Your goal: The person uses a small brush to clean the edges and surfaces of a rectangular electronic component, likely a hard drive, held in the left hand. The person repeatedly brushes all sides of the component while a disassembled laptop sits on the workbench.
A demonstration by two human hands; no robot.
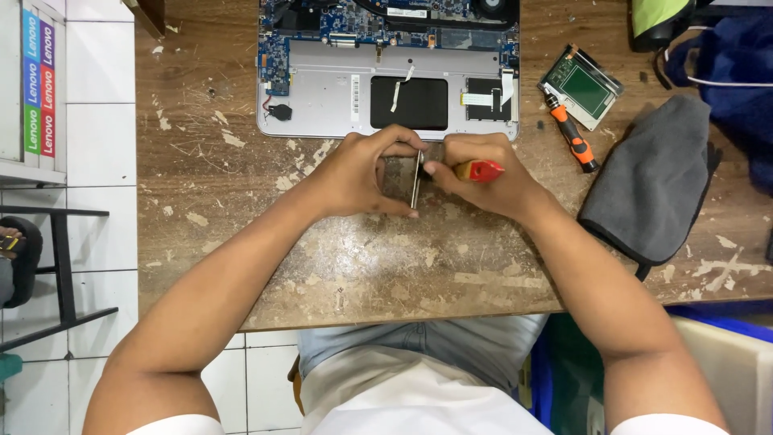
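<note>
Left hand [362,173] pinching a thin flat metal part [416,180], standing on edge on the worktop [362,266], fingers curled around it. Right hand [475,177] closing on a red-handled tool [481,170], tip meeting the part just beside the left thumb. Lying just beyond both hands, an opened laptop base [322,97]; off right of the right hand, an orange screwdriver [572,135] and grey cloth [656,177].

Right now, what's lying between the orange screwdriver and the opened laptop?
In the head view, nothing lies between the orange screwdriver and the opened laptop, only bare scuffed wooden table.
</note>
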